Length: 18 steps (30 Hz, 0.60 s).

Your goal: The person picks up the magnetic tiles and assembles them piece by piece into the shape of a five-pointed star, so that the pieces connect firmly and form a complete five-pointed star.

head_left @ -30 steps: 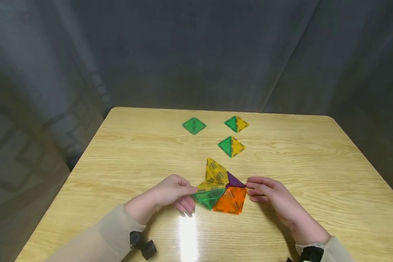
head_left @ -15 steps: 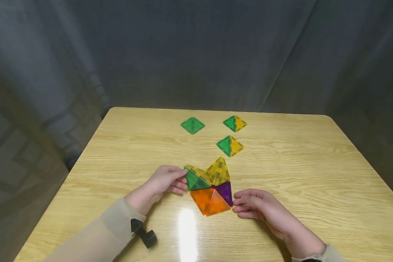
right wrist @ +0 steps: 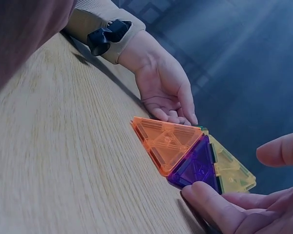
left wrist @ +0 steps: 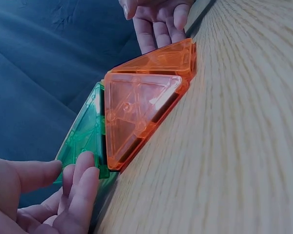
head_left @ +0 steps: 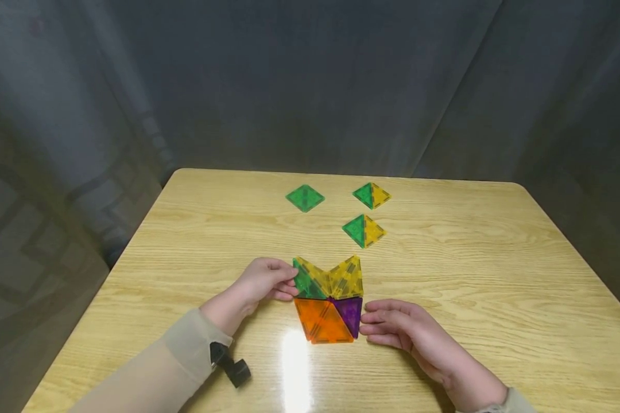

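Note:
A raised shape of joined translucent magnetic tiles stands on the table between the hands. Its near side has orange triangles (head_left: 322,321) and a purple triangle (head_left: 349,314). Yellow triangles (head_left: 346,277) form two peaks toward the back. At the left, a green triangle (left wrist: 83,136) is pinched at its outer corner between the thumb and fingers of my left hand (head_left: 266,281). My right hand (head_left: 410,327) lies alongside the purple tile with its fingers loosely extended. In the right wrist view a fingertip touches the purple tile's lower edge, while the thumb stays apart.
Farther back lie a green diamond of tiles (head_left: 305,198) and two green-and-yellow diamonds, one at the back right (head_left: 372,195) and one nearer (head_left: 364,231). The wooden table (head_left: 227,218) ends before a dark curtain (head_left: 310,86).
The tile shape has turned clockwise in the head view, its orange side swinging left and its purple tile coming to the near right. Both hands have shifted slightly left.

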Motion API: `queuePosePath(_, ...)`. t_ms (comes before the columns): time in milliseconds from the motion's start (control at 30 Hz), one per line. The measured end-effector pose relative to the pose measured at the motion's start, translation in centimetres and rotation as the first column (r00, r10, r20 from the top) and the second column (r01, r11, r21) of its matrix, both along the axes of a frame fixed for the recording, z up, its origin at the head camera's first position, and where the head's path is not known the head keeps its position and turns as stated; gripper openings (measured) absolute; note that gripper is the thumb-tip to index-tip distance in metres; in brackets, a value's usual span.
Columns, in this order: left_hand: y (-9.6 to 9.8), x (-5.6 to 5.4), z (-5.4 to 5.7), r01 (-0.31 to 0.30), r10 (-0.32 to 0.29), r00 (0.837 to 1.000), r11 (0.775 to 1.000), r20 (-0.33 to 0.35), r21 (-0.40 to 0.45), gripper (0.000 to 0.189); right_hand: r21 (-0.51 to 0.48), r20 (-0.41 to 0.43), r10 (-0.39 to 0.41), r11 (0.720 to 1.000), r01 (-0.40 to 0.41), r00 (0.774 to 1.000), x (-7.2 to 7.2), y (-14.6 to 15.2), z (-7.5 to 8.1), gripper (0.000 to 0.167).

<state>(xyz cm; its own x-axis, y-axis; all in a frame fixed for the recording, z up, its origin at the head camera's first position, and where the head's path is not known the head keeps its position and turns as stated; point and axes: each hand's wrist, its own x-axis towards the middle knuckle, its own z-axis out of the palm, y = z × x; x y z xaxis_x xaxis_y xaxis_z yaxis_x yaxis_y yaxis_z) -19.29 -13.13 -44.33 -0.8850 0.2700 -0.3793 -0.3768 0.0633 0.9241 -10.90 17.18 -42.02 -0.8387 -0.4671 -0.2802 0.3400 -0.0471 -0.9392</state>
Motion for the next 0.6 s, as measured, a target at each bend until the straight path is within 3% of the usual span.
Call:
queuePosePath(267, -0.7, 1.3, 0.4, 0.137, -0.136, 0.991, 0.989, 0.006, -0.062, 0.025, -0.012, 0.003, -0.018, 1.000, 0.018, 1.000, 0.1, -0.1, 0.2, 0.056)
queuePosePath(600, -0.9, 1.2, 0.6, 0.111, -0.111, 0.994, 0.993, -0.013, -0.047, 0.036, -0.013, 0.008, -0.036, 0.999, 0.036, 0.999, -1.0, -0.5, 0.3, 0.058)
